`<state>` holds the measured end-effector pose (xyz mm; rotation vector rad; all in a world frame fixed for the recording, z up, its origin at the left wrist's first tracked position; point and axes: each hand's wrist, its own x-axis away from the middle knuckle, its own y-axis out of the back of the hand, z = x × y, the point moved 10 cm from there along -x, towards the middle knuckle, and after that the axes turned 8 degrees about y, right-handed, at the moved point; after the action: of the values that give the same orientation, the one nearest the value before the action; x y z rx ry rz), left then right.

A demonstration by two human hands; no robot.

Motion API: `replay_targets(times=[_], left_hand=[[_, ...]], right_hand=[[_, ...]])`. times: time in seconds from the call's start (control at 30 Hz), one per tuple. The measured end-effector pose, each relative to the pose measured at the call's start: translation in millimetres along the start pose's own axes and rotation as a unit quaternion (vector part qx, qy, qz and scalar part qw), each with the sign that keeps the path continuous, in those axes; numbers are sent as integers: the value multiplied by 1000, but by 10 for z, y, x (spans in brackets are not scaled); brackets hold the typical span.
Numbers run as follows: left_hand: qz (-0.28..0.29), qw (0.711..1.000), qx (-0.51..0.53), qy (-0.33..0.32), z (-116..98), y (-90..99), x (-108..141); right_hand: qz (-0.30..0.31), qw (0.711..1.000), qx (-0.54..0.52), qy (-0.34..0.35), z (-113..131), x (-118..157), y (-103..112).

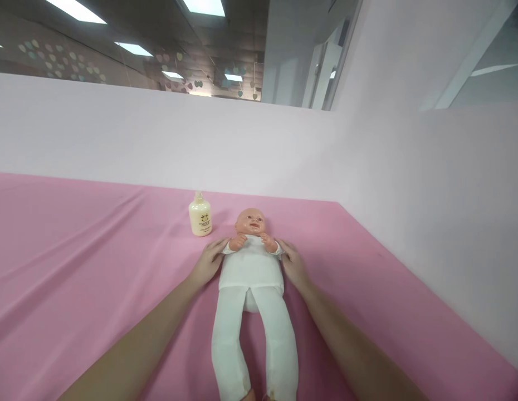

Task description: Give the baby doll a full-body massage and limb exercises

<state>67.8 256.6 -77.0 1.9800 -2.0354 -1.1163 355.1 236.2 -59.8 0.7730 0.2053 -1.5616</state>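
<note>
A baby doll (pixel 251 270) in a white long-sleeved top and white trousers lies on its back, head away from me. Its bent arms bring both little hands up to its chest. On the doll's left-hand side in the picture, my left hand (pixel 209 260) holds it at the sleeve, fingers reaching along the arm. My right hand (pixel 293 263) does the same at the opposite sleeve. The undersides of my fingers are hidden. Just beyond my left hand stands an upright pump bottle (pixel 200 215) of pale yellow liquid with a dark printed label.
A pink cloth (pixel 96 267) with some creases covers the surface under the doll. White walls (pixel 159 133) rise behind it and along the right side. Above the back wall is a window (pixel 159 50) with heart shapes and ceiling lights showing.
</note>
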Motion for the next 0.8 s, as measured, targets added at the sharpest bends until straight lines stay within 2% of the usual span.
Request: replay_targets(times=[0.2,0.4,0.5,0.67,0.8], left_hand=[[3,1000,25,16,-9,19,-4],[0,993,104,48,-96,75,-7],[-24,985,144,90,23,97,-1],[-75,960,199,180,384,141,35],[-109,943,238,204,521,200,51]], right_hand=[[-18,999,-33,-15,-20,4,24],[-53,993,-76,-67,-186,36,45],[-89,988,-98,-85,-276,47,96],[-146,979,-102,-104,-420,53,237],[-166,971,-109,-131,-540,71,302]])
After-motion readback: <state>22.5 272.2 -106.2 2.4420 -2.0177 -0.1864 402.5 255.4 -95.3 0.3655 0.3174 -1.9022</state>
